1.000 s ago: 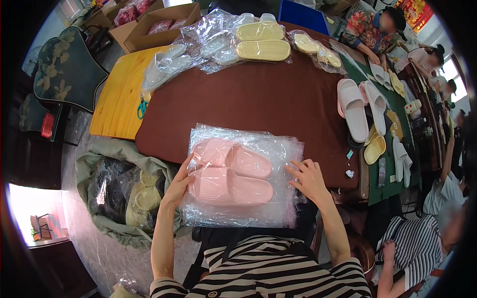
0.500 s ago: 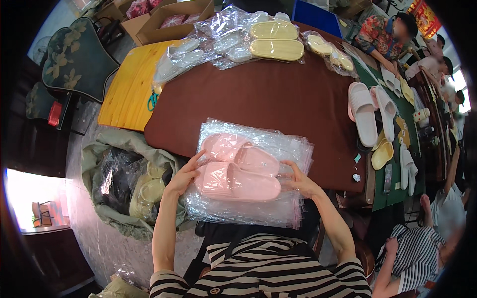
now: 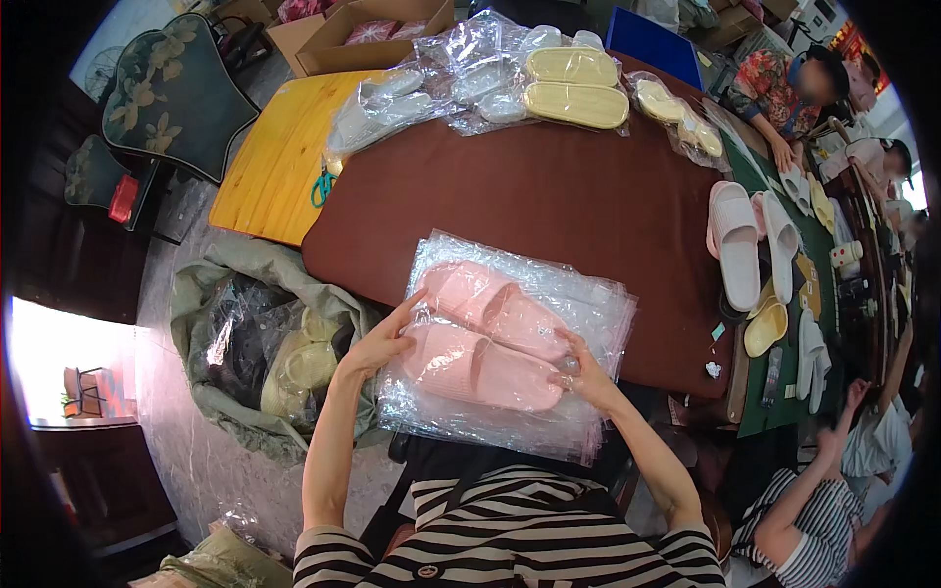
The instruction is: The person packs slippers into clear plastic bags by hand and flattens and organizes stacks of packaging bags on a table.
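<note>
Since the earlier frame, the pair of pink slippers (image 3: pixel 490 333) had slid a little nearer the person, and the right hand (image 3: pixel 580 370) had moved from the edge of the plastic onto the heel end of the nearer slipper. The left hand (image 3: pixel 384 338) lay open, fingers spread flat against the slippers' left ends, pressing rather than closing round them. The right hand's fingertips curled lightly over the nearer slipper's right end; how firm that grip was could not be told.

The slippers rested side by side on a stack of clear plastic bags (image 3: pixel 510 343) at the near edge of the dark red worktop (image 3: pixel 549 196), the stack overhanging toward the person's lap. To the left, on the floor, stood an open sack (image 3: pixel 260 343) of bagged slippers. Farther off lay yellow slippers (image 3: pixel 573 83) in plastic and white slippers (image 3: pixel 750 245).

A likely risk: the slick film could slip under the pressing hands, letting the overhanging stack slide off the edge.
</note>
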`<state>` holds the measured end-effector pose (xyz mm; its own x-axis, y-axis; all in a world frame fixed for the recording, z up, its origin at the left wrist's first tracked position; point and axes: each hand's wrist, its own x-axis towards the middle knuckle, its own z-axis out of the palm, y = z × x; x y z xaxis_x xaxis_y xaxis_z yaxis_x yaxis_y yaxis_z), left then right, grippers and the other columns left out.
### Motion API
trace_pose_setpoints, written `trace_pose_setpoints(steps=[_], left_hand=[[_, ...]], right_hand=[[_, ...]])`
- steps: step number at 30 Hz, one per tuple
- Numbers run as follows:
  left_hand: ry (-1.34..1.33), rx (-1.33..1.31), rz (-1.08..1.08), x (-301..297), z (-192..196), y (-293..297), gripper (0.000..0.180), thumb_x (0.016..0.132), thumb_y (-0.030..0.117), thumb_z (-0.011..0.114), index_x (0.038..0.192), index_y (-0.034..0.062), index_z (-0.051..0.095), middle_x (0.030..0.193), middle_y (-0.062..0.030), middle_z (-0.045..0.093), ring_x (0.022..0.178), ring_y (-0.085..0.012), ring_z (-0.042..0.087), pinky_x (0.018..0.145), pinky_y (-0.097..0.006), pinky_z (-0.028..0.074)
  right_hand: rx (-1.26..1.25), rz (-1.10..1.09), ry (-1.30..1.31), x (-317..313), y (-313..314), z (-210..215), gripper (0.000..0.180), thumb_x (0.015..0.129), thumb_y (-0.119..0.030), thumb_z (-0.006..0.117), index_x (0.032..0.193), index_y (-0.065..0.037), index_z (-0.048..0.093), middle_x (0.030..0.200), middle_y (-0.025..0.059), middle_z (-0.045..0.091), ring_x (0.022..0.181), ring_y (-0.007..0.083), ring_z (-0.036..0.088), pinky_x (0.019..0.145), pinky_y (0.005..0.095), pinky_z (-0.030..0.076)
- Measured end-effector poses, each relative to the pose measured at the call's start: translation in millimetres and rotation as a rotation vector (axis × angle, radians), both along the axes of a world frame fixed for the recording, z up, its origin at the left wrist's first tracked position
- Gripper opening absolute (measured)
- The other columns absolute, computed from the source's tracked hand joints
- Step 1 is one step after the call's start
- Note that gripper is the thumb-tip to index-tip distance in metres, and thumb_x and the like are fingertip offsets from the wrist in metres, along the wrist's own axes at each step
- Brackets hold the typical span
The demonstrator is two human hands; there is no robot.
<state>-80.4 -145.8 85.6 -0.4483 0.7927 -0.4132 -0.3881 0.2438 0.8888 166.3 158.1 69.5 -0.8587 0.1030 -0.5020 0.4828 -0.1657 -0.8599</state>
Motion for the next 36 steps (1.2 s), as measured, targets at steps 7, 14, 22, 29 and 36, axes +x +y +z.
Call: trace_pose_setpoints(steps=[7, 14, 22, 29, 36], left_hand=[[0.001, -0.202, 0.162, 2, 4, 5, 0.076, 0.088, -0.002, 0.058, 0.157, 0.0140, 0.030, 0.147, -0.0156, 0.045, 0.123, -0.0214, 0.052, 0.102, -0.033, 0.043], [1.272, -0.464, 0.091, 17, 10, 32, 0.049, 0.090, 0.007, 0.058, 0.138, 0.0043, 0.050, 0.137, -0.0190, 0.054, 0.127, -0.0372, 0.050, 0.105, -0.043, 0.044], [1.244, -0.464, 0.040, 27, -49, 30, 0.058, 0.099, 0.018, 0.047, 0.154, 0.0069, 0.032, 0.160, -0.0106, 0.032, 0.148, -0.0365, 0.026, 0.121, -0.053, 0.017], [1.232, -0.435, 0.054, 26, -62, 20, 0.057, 0.103, 0.022, 0.041, 0.154, 0.0015, 0.027, 0.160, -0.0136, 0.030, 0.149, -0.0355, 0.024, 0.122, -0.052, 0.011], [1.244, -0.476, 0.006, 24, -64, 29, 0.058, 0.104, 0.026, 0.036, 0.157, 0.0044, 0.024, 0.162, -0.0099, 0.028, 0.150, -0.0338, 0.020, 0.123, -0.052, 0.007]], right_hand=[[0.106, -0.061, 0.173, 6, -7, -28, 0.085, 0.088, -0.001, 0.071, 0.157, -0.013, 0.022, 0.160, 0.0129, 0.025, 0.130, 0.0254, 0.050, 0.102, 0.0351, 0.049], [0.216, -0.105, 0.261, 3, -10, -23, 0.087, 0.088, -0.002, 0.071, 0.158, -0.014, 0.020, 0.159, 0.0129, 0.027, 0.143, 0.0287, 0.032, 0.107, 0.0390, 0.046], [0.196, -0.100, 0.262, 13, -13, -42, 0.079, 0.086, -0.002, 0.073, 0.154, -0.012, 0.033, 0.152, 0.0088, 0.040, 0.133, 0.0213, 0.043, 0.101, 0.0328, 0.048], [0.336, -0.109, 0.249, 11, -18, -38, 0.063, 0.084, -0.002, 0.074, 0.143, -0.009, 0.050, 0.142, 0.0066, 0.051, 0.114, 0.0141, 0.052, 0.089, 0.0281, 0.050], [0.430, -0.126, 0.253, 16, -13, -16, 0.055, 0.087, -0.007, 0.073, 0.139, -0.011, 0.054, 0.132, 0.0070, 0.056, 0.108, 0.0182, 0.059, 0.090, 0.0308, 0.052]])
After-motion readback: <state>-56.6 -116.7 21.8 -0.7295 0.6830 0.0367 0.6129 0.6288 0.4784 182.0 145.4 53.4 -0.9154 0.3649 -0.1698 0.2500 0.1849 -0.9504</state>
